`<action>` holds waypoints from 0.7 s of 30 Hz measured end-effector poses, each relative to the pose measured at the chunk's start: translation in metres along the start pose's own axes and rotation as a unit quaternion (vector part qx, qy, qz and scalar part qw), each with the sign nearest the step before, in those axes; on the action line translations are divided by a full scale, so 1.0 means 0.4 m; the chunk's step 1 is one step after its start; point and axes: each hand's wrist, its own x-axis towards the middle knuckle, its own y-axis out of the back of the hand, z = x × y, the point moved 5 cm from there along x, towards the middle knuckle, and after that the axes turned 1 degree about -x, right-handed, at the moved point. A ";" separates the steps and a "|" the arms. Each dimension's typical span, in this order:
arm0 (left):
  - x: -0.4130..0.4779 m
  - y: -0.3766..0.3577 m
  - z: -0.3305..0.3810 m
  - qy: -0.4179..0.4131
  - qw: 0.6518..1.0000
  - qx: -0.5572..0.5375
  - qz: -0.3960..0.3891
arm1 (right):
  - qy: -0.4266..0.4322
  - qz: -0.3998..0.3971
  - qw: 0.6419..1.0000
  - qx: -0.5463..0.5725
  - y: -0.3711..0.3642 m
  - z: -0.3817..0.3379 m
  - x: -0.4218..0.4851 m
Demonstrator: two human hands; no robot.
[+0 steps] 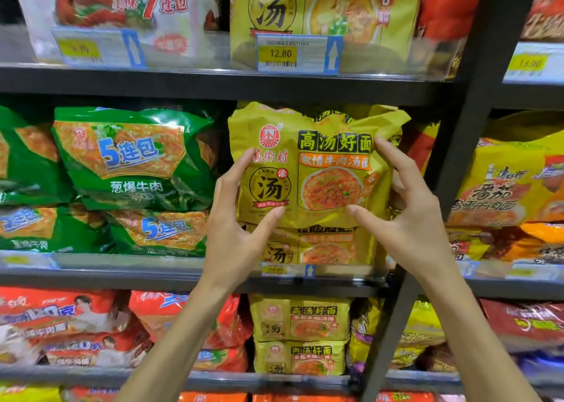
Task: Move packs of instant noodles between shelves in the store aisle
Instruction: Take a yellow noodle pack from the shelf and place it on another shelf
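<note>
Softly crinkled yellow noodle pack

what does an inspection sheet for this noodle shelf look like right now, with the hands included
surface: middle shelf, stocked, price rail along its front
job's things: yellow noodle pack upright at the middle shelf, over a second yellow pack
clutter: nothing seen
hands: left hand and right hand grip the yellow noodle pack's side edges
cables: nothing seen
surroundings: green packs left, red packs below, dark upright post right
</note>
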 end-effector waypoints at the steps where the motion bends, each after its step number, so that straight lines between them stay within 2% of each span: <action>1: 0.004 -0.002 -0.002 -0.001 1.000 0.003 0.001 | -0.001 0.000 1.000 0.004 -0.002 0.005 0.006; 13: 0.065 -0.033 -0.046 -0.020 1.000 0.019 0.004 | -0.002 0.007 1.000 -0.007 -0.017 0.051 0.062; 21: 0.039 -0.035 -0.070 -0.015 0.999 0.035 -0.003 | -0.024 0.020 0.997 -0.064 -0.044 0.059 0.028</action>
